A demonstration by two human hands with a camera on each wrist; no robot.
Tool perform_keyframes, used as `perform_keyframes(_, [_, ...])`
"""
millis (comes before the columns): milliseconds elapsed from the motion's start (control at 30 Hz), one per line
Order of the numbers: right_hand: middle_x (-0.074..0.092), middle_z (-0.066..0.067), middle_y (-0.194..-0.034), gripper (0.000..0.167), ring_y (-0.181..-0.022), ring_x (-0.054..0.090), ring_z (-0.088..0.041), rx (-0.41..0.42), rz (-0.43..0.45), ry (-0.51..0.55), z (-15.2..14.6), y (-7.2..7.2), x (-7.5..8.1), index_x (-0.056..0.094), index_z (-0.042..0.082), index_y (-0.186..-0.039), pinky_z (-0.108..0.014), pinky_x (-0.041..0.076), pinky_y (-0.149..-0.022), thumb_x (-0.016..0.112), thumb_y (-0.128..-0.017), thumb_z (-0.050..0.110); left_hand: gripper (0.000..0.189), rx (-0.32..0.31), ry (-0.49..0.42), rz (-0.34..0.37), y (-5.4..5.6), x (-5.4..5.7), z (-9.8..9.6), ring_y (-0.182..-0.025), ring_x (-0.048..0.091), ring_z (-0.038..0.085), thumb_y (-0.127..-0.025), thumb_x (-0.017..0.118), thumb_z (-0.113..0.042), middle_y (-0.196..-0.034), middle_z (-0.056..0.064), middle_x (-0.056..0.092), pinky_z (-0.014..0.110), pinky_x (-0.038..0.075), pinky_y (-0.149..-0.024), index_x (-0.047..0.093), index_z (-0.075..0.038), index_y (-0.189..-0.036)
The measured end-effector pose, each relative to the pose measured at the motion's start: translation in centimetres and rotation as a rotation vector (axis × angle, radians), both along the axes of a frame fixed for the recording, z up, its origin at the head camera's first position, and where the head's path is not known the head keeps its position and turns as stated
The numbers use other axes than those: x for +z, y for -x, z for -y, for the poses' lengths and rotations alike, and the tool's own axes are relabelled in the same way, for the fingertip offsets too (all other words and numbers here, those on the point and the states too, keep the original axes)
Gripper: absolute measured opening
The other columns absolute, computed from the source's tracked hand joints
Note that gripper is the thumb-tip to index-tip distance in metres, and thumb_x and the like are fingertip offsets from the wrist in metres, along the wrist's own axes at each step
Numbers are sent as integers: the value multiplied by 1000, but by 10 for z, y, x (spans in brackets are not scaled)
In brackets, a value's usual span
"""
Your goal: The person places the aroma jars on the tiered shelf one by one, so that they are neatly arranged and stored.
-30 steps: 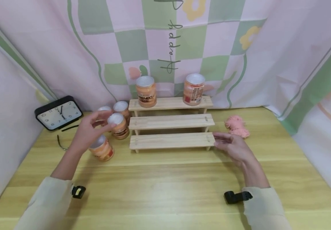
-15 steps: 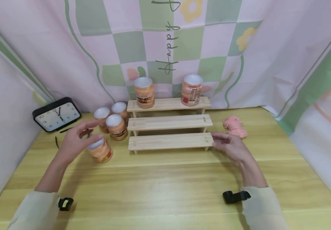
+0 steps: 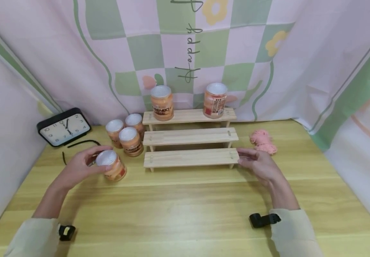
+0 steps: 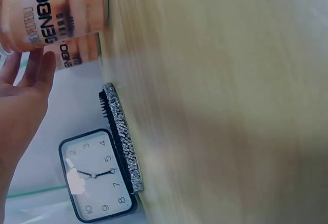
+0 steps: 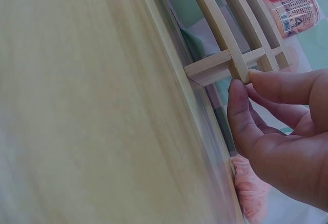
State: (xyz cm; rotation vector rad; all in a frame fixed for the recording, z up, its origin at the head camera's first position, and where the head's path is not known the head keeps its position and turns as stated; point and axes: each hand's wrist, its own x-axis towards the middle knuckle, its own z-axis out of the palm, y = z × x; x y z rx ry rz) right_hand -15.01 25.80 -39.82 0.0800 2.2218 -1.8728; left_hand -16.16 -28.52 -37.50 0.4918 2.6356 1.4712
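Observation:
My left hand (image 3: 77, 167) has its thumb and fingers around the upper part of the front orange can (image 3: 116, 170), which stands on the table left of a wooden three-step rack (image 3: 191, 158). In the left wrist view the fingers (image 4: 46, 73) lie at the end of a can (image 4: 77, 8) with dark lettering. On the other side, my right hand (image 3: 260, 166) pinches the right end of the rack's lowest board; the right wrist view shows thumb and fingertips (image 5: 238, 88) on either side of the board's end (image 5: 238, 67).
Behind the held can stand three more orange cans (image 3: 131, 144). Two cans (image 3: 163, 107) sit apart on the rack's top board. A black-framed clock (image 3: 64, 127) and a dark curved band with a glittery strip (image 4: 123, 137) lie at left. Pink yarn (image 3: 263, 141) rests right of the rack.
My left hand has moved from the cans behind toward the front left, and its fingers now close around the front can. The right hand keeps its hold on the rack.

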Motion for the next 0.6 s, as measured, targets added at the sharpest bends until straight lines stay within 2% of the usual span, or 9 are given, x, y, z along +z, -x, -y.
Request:
perform_keyframes(233, [38, -31, -151, 55, -110, 59, -11, 1, -2, 2, 0, 1, 1, 35, -11, -151, -29, 51, -98, 55, -100, -5, 58, -7, 11, -40, 0, -5, 6, -112, 56, 12, -88, 81, -10, -134, 7, 59, 20, 46, -90, 58, -5, -141])
perform_keyframes(433, [39, -31, -151, 54, -108, 59, -10, 0, -5, -1, 0, 1, 0, 35, -11, -151, -28, 52, -98, 55, -101, -4, 59, 8, 2, -28, 1, -6, 6, -115, 54, 11, -88, 81, -12, -137, 8, 57, 17, 45, -92, 58, -5, -142])
perform_keyframes(600, [40, -33, -149, 53, -106, 60, -8, 0, -19, 6, 0, 0, 0, 36, -13, -149, -28, 53, -96, 55, -100, -5, 58, 20, -13, -30, 0, -6, 4, -113, 56, 11, -87, 82, -11, -133, 4, 60, 17, 46, -90, 59, -2, -140])
